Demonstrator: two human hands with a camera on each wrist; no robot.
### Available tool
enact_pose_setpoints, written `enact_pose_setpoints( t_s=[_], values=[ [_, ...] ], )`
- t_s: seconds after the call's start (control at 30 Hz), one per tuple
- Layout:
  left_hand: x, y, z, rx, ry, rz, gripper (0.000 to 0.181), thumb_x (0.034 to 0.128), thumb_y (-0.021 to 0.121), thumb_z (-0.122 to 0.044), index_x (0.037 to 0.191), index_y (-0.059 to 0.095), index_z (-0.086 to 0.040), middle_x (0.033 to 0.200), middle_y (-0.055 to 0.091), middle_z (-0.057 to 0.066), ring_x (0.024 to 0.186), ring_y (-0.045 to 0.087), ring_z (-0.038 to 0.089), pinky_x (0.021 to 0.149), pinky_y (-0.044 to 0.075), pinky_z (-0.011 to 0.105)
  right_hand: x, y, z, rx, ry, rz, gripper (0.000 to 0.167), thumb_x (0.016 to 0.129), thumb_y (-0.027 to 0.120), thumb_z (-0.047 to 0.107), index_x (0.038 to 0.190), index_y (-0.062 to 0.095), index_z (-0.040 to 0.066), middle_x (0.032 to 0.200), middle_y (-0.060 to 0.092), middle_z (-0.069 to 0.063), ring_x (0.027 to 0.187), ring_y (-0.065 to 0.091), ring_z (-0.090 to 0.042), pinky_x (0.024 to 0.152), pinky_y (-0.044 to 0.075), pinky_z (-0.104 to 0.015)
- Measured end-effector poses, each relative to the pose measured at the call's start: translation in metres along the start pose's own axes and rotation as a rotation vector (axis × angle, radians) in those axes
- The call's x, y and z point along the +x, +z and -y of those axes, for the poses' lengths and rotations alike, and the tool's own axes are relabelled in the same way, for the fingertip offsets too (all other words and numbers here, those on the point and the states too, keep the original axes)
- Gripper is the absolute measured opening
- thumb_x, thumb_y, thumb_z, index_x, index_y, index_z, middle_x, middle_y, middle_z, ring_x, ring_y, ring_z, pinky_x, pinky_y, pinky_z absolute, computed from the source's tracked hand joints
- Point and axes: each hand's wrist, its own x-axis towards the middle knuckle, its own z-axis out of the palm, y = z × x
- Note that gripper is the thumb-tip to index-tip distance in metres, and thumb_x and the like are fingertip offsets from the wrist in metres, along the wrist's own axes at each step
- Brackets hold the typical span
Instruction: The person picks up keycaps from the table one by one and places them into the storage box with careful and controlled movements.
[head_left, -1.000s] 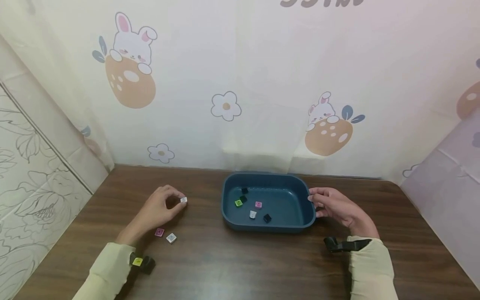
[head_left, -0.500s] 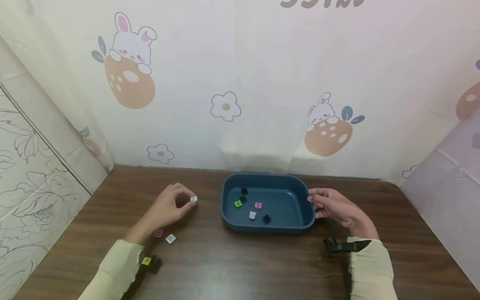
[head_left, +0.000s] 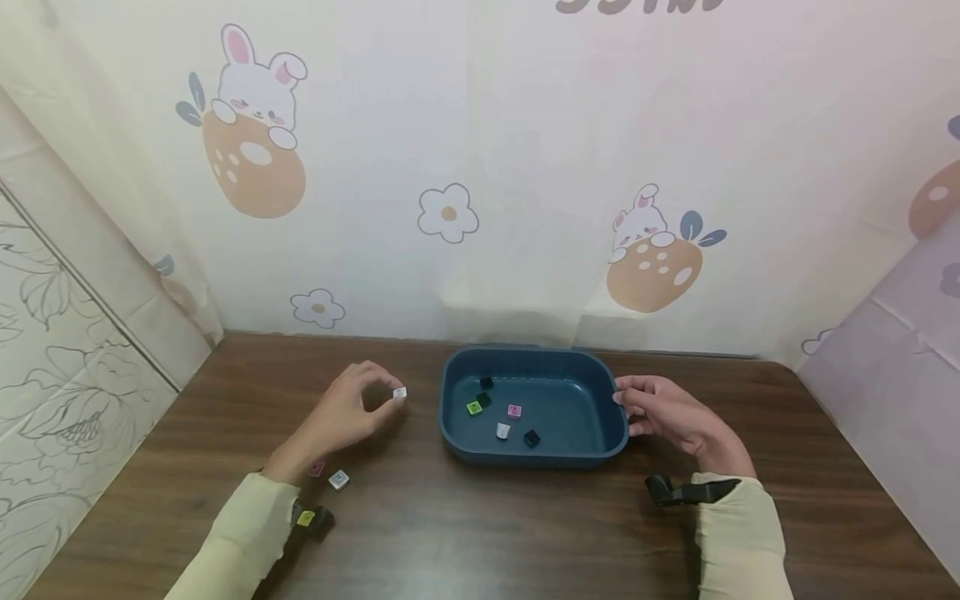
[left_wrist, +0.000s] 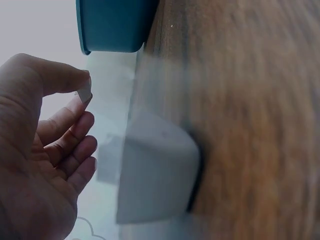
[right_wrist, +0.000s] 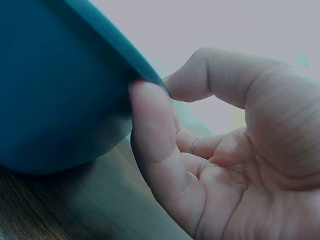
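Between thumb and forefinger my left hand point(head_left: 347, 417) pinches a small white tile point(head_left: 400, 392), left of the blue tray point(head_left: 534, 458); the left wrist view shows this white tile point(left_wrist: 85, 91) at the fingertips of the hand point(left_wrist: 45, 135). My right hand point(head_left: 675, 417) grips the tray's right end; close up, its fingers and thumb hold the rim point(right_wrist: 117, 42). In the tray lie a green tile point(head_left: 474, 408), a pink tile point(head_left: 514, 412), a white tile point(head_left: 502, 431) and several black ones, one being a black tile point(head_left: 532, 437) near the front.
On the table point(head_left: 480, 533), by my left forearm, lie a white tile point(head_left: 339, 480) and a dark pink tile point(head_left: 317, 468), partly hidden by the wrist. A patterned cloth point(head_left: 375, 167) hangs behind the table. A blurred pale block-like shape point(left_wrist: 157, 172) fills the middle of the left wrist view.
My left hand has moved right, toward the tray, with the white tile still pinched. The right hand keeps its grip on the tray, which has not visibly moved.
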Motion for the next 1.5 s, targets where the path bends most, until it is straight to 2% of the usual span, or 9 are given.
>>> enact_pose_setpoints(
  t_s=[0.2,0.83,1.5],
  values=[
    [0.003,0.002,-0.004,-0.016,0.008,0.007,0.016,0.0967,0.077,-0.028,0.11,0.077,-0.021,0.119,0.072,-0.001,0.12,0.06,0.026,0.106,0.051,0.06,0.0,0.0,0.0,-0.002,-0.004,-0.003,0.03,0.107,0.053,0.013,0.131,0.053,-0.006,0.091,0.068,0.005,0.078,0.069,-0.006,0.076,0.064,-0.025],
    [0.013,0.005,-0.023,-0.03,0.004,0.0,0.016,0.096,0.077,-0.029,0.11,0.076,-0.022,0.118,0.07,-0.002,0.118,0.059,0.022,0.106,0.051,0.056,-0.001,-0.001,-0.001,0.009,-0.015,0.015,0.025,0.108,0.055,0.015,0.126,0.056,-0.003,0.09,0.067,0.006,0.079,0.068,-0.006,0.076,0.064,-0.025],
    [0.027,0.007,-0.043,-0.051,0.027,0.02,0.021,0.0962,0.076,-0.034,0.114,0.076,-0.023,0.122,0.07,-0.003,0.12,0.057,0.021,0.107,0.052,0.055,0.0,0.002,0.002,0.013,-0.002,-0.003,0.03,0.107,0.052,0.012,0.131,0.054,-0.007,0.09,0.069,0.005,0.077,0.069,-0.006,0.075,0.064,-0.024]
  ],
)
